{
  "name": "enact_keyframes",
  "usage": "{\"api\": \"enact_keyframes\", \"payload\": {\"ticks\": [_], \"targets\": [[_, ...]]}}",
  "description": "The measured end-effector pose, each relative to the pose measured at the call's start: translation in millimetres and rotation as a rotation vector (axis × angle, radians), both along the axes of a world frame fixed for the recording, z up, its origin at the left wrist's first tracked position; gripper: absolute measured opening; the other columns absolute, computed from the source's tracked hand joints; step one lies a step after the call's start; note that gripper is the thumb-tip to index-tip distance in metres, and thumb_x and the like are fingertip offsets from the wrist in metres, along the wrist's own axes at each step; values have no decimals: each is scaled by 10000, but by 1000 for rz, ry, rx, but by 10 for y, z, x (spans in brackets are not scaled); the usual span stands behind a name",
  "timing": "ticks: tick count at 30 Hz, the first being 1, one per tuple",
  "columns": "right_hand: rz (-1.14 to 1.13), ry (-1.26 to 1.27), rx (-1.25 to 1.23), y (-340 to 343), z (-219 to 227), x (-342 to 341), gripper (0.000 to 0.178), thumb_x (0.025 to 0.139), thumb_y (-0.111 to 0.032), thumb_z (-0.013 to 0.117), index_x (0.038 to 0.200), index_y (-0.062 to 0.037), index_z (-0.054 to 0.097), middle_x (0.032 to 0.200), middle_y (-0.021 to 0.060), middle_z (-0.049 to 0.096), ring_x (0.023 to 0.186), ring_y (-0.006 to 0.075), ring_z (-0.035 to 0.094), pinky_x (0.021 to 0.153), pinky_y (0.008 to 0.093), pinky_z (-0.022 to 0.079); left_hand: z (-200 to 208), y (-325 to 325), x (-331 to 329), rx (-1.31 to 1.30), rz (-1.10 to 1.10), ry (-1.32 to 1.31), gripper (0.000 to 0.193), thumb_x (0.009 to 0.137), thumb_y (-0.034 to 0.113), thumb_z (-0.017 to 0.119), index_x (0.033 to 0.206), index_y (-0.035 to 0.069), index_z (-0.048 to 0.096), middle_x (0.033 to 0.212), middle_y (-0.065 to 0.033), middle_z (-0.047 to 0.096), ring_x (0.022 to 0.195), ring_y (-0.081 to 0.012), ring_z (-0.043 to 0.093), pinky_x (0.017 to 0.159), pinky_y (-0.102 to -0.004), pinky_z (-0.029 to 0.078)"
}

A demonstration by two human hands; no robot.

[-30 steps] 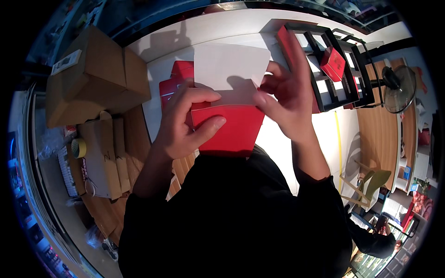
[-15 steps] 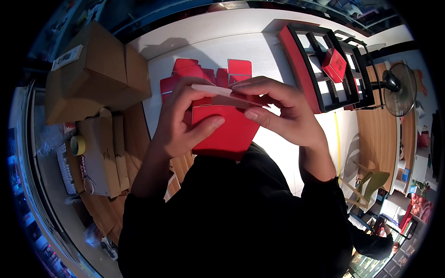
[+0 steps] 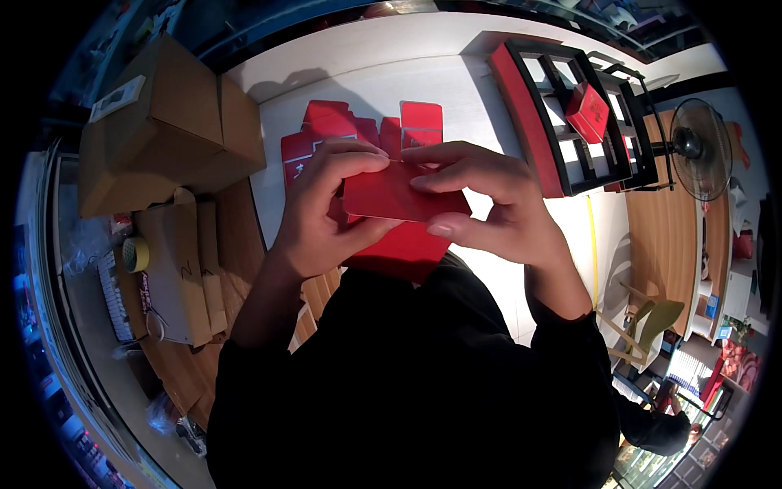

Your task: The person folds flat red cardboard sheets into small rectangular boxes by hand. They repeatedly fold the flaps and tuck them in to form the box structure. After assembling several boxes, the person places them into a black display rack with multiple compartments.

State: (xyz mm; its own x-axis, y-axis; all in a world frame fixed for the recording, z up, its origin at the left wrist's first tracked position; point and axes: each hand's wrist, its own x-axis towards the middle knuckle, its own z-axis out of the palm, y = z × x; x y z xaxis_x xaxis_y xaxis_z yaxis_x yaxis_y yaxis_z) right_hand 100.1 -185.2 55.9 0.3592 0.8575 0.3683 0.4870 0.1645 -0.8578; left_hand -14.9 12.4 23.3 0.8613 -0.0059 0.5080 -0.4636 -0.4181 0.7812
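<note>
One cardboard box [image 3: 163,138] at far left carries a white label [image 3: 119,99], illegible to us. We find the left hand [image 3: 314,216] pinching the red carton [image 3: 395,254] by its left side, apparently to steady it. The carton sits between both hands. The right hand [image 3: 509,208] rests fingers on its flap [image 3: 395,197], presumably for control; whether the thumb pinches, we cannot tell. A small red box [image 3: 584,116] on a divided tray [image 3: 526,118] is darkly marked, unreadably.
</note>
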Motion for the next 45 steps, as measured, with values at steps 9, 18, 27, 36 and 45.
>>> {"api": "enact_keyframes", "payload": {"ticks": [9, 18, 27, 36, 45], "targets": [[-45, 322, -91, 57, 172, -65, 395, 777, -62, 695, 1156, -29, 589, 1127, 91, 603, 991, 176, 597, 795, 279, 502, 48, -30, -63, -174, -31, 183, 758, 700, 110, 785, 1339, 73, 377, 1224, -131, 460, 1121, -246, 515, 910, -346, 473], [-42, 180, -184, 87, 256, -12, 325, 836, -58, 651, 1150, -5, 587, 1048, 97, 633, 921, 171, 639, 754, 265, 530, 62, -26, -108, -249, -57, 260, 922, 698, 163, 802, 1429, 71, 246, 1297, -158, 449, 1140, -250, 528, 892, -359, 487], [-9, 102, -343, 122, 460, 60, 329, 845, -104, 656, 1141, 10, 573, 1001, 100, 639, 936, 190, 645, 789, 278, 529, 116, 13, -107, -229, -63, 302, 994, 691, 151, 801, 1456, 70, 173, 1221, -160, 516, 1107, -252, 553, 837, -355, 516], [40, 262, -314, 203, 316, 242, 313, 884, -239, 620, 1108, -21, 601, 813, 73, 634, 662, 95, 587, 548, 209, 468, 156, 119, -11, -258, -107, 336, 984, 690, 152, 805, 1452, 59, 189, 1195, -149, 519, 1068, -227, 562, 834, -339, 507], [-161, 344, -238, 275, 110, 253, 384, 904, -279, 578, 1196, -30, 551, 806, 54, 623, 736, 123, 595, 692, 257, 494, 198, 123, 102, -166, 112, 431, 678, 800, 226, 712, 1346, 14, 372, 1197, -159, 538, 1083, -249, 558, 867, -351, 488]]}}
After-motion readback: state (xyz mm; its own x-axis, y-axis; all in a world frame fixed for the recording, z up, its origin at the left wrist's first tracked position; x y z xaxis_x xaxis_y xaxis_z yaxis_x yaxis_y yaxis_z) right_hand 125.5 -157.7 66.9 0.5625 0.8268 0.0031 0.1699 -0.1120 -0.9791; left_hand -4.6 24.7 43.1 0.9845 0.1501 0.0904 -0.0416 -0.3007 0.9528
